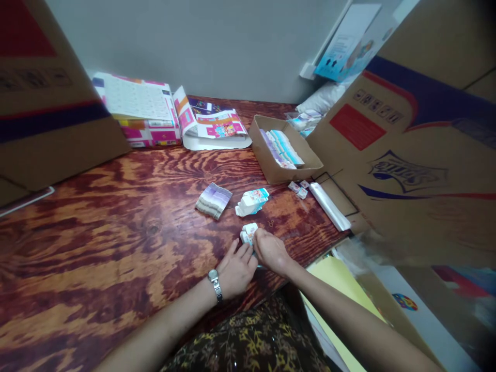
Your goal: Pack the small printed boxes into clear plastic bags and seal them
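Note:
A small white carton with coloured print (249, 232) is between my hands near the table's front edge, its lower part covered by fingers. My right hand (271, 251) is closed, its fingertips gripping the carton's right side. From the left, my left hand (238, 271) reaches over the carton's lower end, fingers bent onto it and thumb out of sight. Just beyond lies a group of white and turquoise small cartons (252, 201). To its left is a neat stack of flat purple-and-white pieces (214, 200), possibly folded cartons.
An open cardboard tray (267, 173) holds rows of flat pieces. Near it lie small packets (298, 190) and a clear plastic roll (330, 206). Printed packages (217, 129) stand along the wall. Large cardboard boxes rise at left (58, 150) and right (422, 150).

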Demonstrator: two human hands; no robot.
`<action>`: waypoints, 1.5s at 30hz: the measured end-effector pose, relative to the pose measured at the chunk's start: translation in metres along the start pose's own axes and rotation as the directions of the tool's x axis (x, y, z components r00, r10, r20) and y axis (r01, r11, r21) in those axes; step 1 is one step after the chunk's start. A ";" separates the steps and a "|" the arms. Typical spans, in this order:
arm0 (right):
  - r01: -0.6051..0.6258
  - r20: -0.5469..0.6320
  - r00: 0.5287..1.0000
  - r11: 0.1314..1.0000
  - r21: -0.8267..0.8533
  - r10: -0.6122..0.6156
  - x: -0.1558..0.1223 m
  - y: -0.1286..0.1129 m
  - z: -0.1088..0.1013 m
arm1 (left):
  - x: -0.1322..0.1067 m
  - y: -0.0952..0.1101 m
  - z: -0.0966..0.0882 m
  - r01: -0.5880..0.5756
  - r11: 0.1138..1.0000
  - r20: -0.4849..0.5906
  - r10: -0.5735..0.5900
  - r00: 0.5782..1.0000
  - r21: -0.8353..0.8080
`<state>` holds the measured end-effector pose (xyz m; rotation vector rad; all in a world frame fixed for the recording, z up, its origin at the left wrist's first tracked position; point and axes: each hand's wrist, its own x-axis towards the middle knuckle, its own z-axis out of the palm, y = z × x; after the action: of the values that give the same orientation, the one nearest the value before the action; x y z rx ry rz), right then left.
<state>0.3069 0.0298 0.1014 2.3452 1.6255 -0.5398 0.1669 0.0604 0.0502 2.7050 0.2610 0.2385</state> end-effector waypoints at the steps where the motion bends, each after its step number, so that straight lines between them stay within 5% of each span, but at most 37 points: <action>1: 0.025 -0.002 1.000 0.998 0.057 -0.025 0.001 0.004 -0.001 | 0.000 0.000 -0.001 0.006 1.000 0.002 -0.006 1.000 -0.005; 6: 0.232 -0.087 0.972 0.828 0.511 -0.218 0.007 0.033 0.006 | 0.002 -0.001 -0.006 0.080 0.993 -0.006 -0.081 0.997 -0.086; 11: 0.171 -0.053 0.972 0.536 0.827 -0.228 0.012 0.050 0.014 | 0.007 -0.007 -0.015 0.193 0.925 -0.029 -0.215 0.976 -0.328; 14: 0.142 -0.036 0.969 0.436 0.889 -0.243 0.013 0.053 0.013 | 0.014 -0.008 -0.019 0.294 0.829 -0.004 -0.336 0.942 -0.476; 22: 0.103 -0.015 0.966 0.330 0.938 -0.259 0.016 0.065 0.012 | 0.025 0.006 -0.012 0.350 0.678 -0.066 -0.507 0.859 -0.647; 29: 0.174 -0.075 0.928 0.244 0.954 -0.366 0.018 0.067 0.012 | 0.028 0.014 -0.005 0.381 0.673 -0.152 -0.591 0.792 -0.634; 38: 0.061 0.005 0.932 0.171 0.983 -0.362 0.020 0.063 0.011 | 0.028 0.006 0.005 0.477 0.524 -0.083 -0.730 0.679 -0.706; 45: 0.023 0.012 0.937 0.094 0.995 -0.348 0.021 0.061 0.015 | 0.023 -0.002 0.007 0.537 0.474 -0.045 -0.777 0.627 -0.698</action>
<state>0.3683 0.0203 0.0774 2.4610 1.6010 -2.6600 0.1900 0.0646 0.0460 1.6714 1.1259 0.4772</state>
